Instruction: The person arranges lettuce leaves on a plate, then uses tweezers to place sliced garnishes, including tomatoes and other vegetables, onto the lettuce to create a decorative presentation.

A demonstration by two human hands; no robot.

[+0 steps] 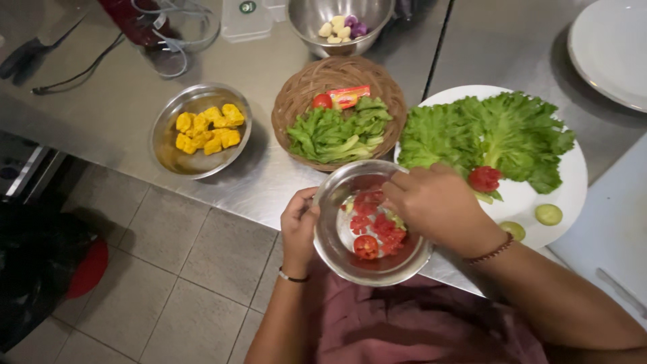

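A brushed steel counter (101, 114) is filling the upper part of the view, reflecting dim overhead light. Below its edge, a floor of large grey tiles (182, 269) is showing. A dark bag with something red (87, 266) is sitting at the left.

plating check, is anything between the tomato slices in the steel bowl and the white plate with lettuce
Nothing visible blocks it. The right hand reaches into the steel bowl of tomato slices, held by the left hand beside the white plate.

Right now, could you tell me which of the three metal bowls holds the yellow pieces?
The metal bowl at the left, standing alone. The held bowl has tomato slices; the far bowl has pale cloves.
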